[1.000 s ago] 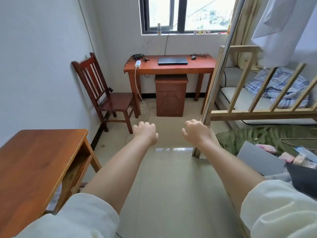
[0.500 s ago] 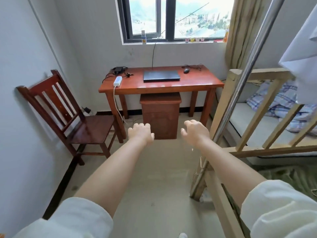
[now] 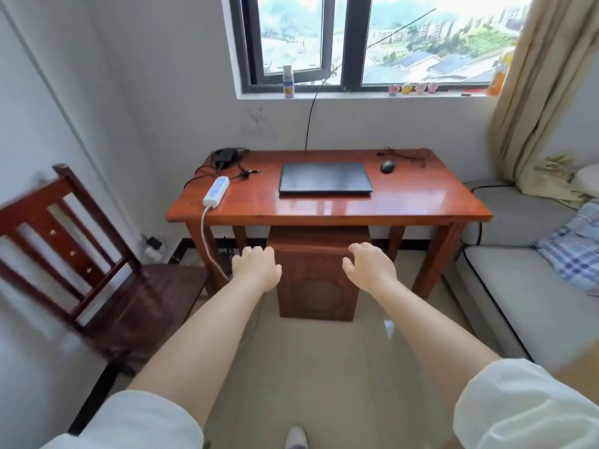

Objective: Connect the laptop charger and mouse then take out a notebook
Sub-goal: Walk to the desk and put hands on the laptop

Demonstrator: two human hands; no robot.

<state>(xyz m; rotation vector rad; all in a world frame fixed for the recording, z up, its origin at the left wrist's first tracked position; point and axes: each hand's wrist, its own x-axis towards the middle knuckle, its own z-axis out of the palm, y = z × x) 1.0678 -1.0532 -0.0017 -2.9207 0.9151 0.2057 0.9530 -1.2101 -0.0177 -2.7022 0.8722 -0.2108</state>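
Both arms out in front, nothing held: my left hand and right hand hang palm-down over the floor short of the desk, fingers loosely spread and slightly curled, clamped on nothing. I'd call this the approach, w/ none of the three jobs started yet. Laptop lies lid-closed at the middle of the desk, toward the back. Charger brick sits at the back-left corner w/ its cables trailing toward the white power strip, which lies near the left-front edge, its own cord dropping off the desk to the floor. A loose plug end lies between brick and laptop, touching neither; prob the connector I want, but can't confirm. Mouse is just right of the laptop, apart from it, cord bunched behind. No notebook visible; my guess is it's inside the small wooden cabinet under the desk, directly beyond my hands, but can't see in. Chair stands to the left, clear of my path. Next move as I judge it: get close enough to reach the desktop, then left hand to the loose plug, find the laptop's port on the side (ports not visible from here). Mouse cord after that.
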